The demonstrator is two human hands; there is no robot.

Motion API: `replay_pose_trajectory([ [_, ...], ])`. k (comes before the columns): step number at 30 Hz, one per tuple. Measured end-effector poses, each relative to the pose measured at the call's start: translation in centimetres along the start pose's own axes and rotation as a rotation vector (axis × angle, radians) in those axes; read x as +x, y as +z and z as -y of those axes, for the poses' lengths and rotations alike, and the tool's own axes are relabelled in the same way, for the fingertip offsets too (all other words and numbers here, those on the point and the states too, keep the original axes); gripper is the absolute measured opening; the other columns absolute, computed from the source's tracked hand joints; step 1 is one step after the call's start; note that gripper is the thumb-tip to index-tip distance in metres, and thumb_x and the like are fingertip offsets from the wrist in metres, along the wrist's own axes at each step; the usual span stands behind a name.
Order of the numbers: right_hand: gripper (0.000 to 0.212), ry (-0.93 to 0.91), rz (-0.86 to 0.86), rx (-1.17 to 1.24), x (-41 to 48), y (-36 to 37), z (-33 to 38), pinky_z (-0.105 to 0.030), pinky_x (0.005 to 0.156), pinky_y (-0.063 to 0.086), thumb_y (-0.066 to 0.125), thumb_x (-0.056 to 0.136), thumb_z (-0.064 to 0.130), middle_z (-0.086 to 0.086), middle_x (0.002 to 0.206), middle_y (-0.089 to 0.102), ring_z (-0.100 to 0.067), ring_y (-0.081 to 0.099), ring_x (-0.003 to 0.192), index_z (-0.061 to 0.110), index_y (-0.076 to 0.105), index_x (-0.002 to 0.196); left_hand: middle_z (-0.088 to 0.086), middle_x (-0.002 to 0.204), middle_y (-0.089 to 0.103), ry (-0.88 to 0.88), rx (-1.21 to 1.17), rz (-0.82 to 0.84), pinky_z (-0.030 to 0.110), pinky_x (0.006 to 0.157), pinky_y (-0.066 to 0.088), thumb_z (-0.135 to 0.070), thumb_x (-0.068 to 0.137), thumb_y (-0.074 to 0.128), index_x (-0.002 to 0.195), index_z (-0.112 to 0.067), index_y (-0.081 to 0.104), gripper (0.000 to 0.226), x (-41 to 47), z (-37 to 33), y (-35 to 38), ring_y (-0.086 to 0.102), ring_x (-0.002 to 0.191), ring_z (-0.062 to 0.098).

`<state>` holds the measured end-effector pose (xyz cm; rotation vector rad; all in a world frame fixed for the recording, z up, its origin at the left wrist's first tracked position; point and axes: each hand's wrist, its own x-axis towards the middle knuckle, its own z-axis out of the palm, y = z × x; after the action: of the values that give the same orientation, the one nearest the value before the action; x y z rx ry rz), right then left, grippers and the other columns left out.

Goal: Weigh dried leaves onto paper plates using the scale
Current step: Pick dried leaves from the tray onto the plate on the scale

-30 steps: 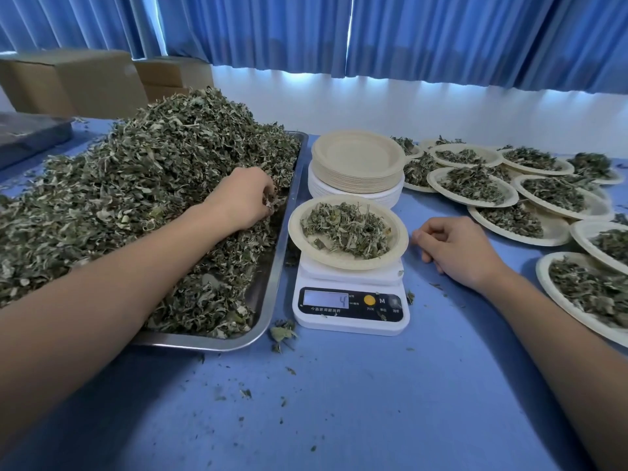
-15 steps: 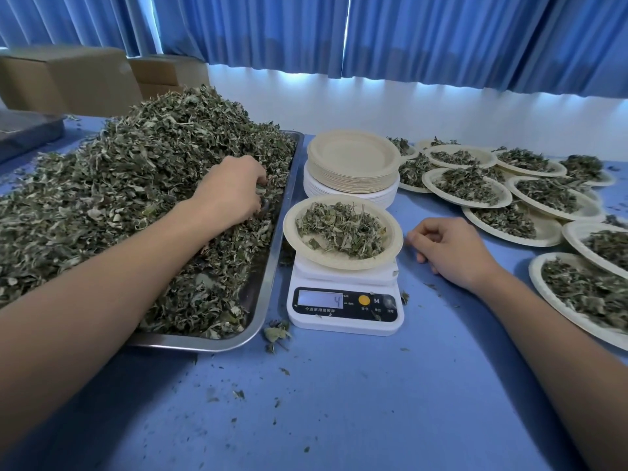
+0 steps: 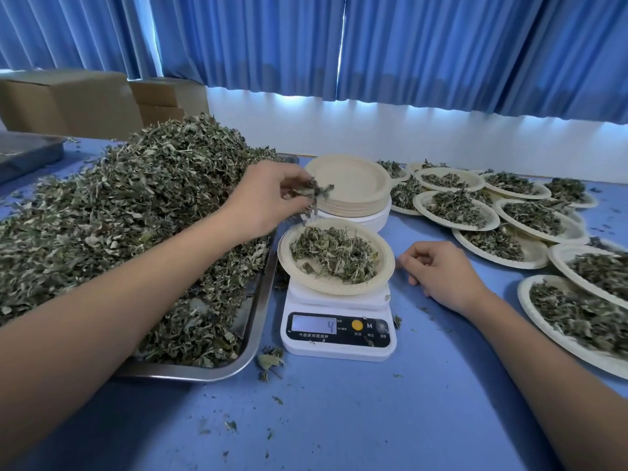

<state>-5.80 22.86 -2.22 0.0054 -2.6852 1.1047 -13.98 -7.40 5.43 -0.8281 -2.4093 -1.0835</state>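
Observation:
A white digital scale point(image 3: 339, 338) shows 4 on its display. On it sits a paper plate point(image 3: 384, 266) holding a small heap of dried leaves point(image 3: 333, 254). My left hand point(image 3: 268, 198) hovers above the plate's far left rim and pinches a tuft of dried leaves point(image 3: 314, 193); a few bits hang or fall below it. A big pile of dried leaves point(image 3: 136, 212) fills the metal tray point(image 3: 251, 338) on the left. My right hand point(image 3: 441, 270) rests on the blue table just right of the plate, fingers loosely curled, holding nothing.
A stack of empty paper plates point(image 3: 353, 185) stands behind the scale. Several filled plates point(image 3: 475, 212) overlap across the right side of the table. Cardboard boxes point(image 3: 68, 100) stand at the back left. Leaf crumbs point(image 3: 270, 362) lie scattered on the blue tabletop.
My left hand has lifted out of the leaf pile with a pinch of leaves and moved right, above the plate on the scale. My right hand has stayed in place.

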Motion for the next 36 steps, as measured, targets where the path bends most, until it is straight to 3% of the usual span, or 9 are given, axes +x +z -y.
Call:
replay_pose_trajectory([
  [3, 0.028, -0.003, 0.004, -0.008, 0.0, 0.0, 0.1, -0.029, 0.052, 0.047, 0.061, 0.1, 0.026, 0.002, 0.056, 0.066, -0.013, 0.048, 0.039, 0.022, 0.067, 0.073, -0.01, 0.093, 0.074, 0.021, -0.004, 0.179, 0.031, 0.094, 0.056, -0.012, 0.082, 0.08, 0.104, -0.02, 0.075, 0.024, 0.4, -1.4, 1.2, 0.07, 0.09, 0.003],
  [7, 0.029, -0.002, 0.007, -0.014, -0.1, -0.1, 0.2, -0.03, 0.053, 0.048, 0.061, 0.1, 0.025, 0.002, 0.055, 0.066, -0.013, 0.047, 0.04, 0.022, 0.066, 0.071, 0.003, 0.11, 0.075, -0.02, -0.225, 0.479, 0.023, 0.098, 0.053, 0.006, 0.087, 0.069, 0.118, -0.005, 0.071, 0.033, 0.5, -2.5, 1.7, 0.07, 0.105, 0.009],
  [11, 0.029, 0.001, 0.011, -0.004, -0.1, -0.1, 0.2, -0.031, 0.053, 0.048, 0.061, 0.099, 0.025, 0.002, 0.055, 0.065, -0.013, 0.047, 0.039, 0.022, 0.065, 0.07, 0.006, 0.111, 0.076, -0.161, -0.425, 0.418, 0.027, 0.1, 0.052, 0.019, 0.088, 0.053, 0.117, -0.001, 0.07, 0.04, 1.0, -1.1, 0.0, 0.071, 0.107, 0.015],
  [16, 0.03, 0.0, 0.003, 0.007, 0.1, 0.0, -0.1, -0.028, 0.051, 0.046, 0.061, 0.1, 0.026, 0.002, 0.055, 0.066, -0.012, 0.047, 0.039, 0.026, 0.066, 0.07, 0.0, 0.122, 0.069, -0.278, 0.15, 0.048, 0.034, 0.105, 0.047, 0.0, 0.091, 0.056, 0.119, -0.019, 0.07, 0.037, 1.6, 4.0, -0.9, 0.063, 0.115, 0.019],
  [21, 0.031, 0.004, -0.027, 0.01, 0.6, 0.3, -0.1, -0.031, 0.051, 0.044, 0.061, 0.1, 0.026, 0.001, 0.056, 0.066, -0.015, 0.046, 0.041, 0.026, 0.066, 0.07, 0.015, 0.155, 0.041, -0.343, 0.445, 0.356, 0.046, 0.116, 0.036, -0.017, 0.096, 0.057, 0.153, -0.016, 0.038, 0.06, 1.0, 7.6, 1.0, 0.041, 0.14, 0.034],
  [24, 0.03, -0.001, -0.047, -0.001, 1.1, 0.5, 0.0, -0.031, 0.053, 0.045, 0.061, 0.1, 0.026, 0.002, 0.057, 0.067, -0.011, 0.046, 0.041, 0.023, 0.067, 0.07, 0.014, 0.142, 0.055, -0.394, 0.461, 0.464, 0.045, 0.1, 0.049, -0.023, 0.098, 0.056, 0.146, -0.017, 0.045, 0.05, 0.8, 7.7, 2.0, 0.055, 0.123, 0.035],
  [29, 0.027, -0.045, -0.067, -0.086, 1.1, 0.7, -0.1, -0.027, 0.054, 0.042, 0.062, 0.099, 0.026, 0.007, 0.058, 0.067, -0.004, 0.054, 0.048, 0.026, 0.069, 0.072, 0.007, 0.116, 0.066, -0.246, 0.715, 0.184, 0.046, 0.085, 0.051, -0.026, 0.086, 0.065, 0.127, -0.026, 0.053, 0.043, 0.6, 6.8, 1.8, 0.063, 0.105, 0.035],
  [32, 0.027, -0.059, -0.071, -0.099, 1.0, 0.7, -0.1, -0.027, 0.057, 0.044, 0.063, 0.099, 0.026, 0.01, 0.058, 0.066, -0.004, 0.057, 0.052, 0.028, 0.069, 0.072, 0.011, 0.139, 0.047, -0.187, 0.839, 0.077, 0.057, 0.102, 0.037, -0.033, 0.083, 0.069, 0.141, -0.026, 0.041, 0.065, 0.4, 7.0, 2.2, 0.041, 0.131, 0.034],
  [36, 0.026, -0.063, -0.068, -0.098, 1.0, 0.7, -0.2, -0.031, 0.057, 0.046, 0.063, 0.098, 0.027, 0.008, 0.059, 0.066, -0.005, 0.054, 0.05, 0.028, 0.068, 0.072, 0.013, 0.166, 0.004, -0.403, 0.746, 0.268, 0.067, 0.115, 0.01, -0.04, 0.095, 0.053, 0.157, -0.031, 0.013, 0.074, 0.1, 8.6, 2.8, -0.004, 0.153, 0.034],
])
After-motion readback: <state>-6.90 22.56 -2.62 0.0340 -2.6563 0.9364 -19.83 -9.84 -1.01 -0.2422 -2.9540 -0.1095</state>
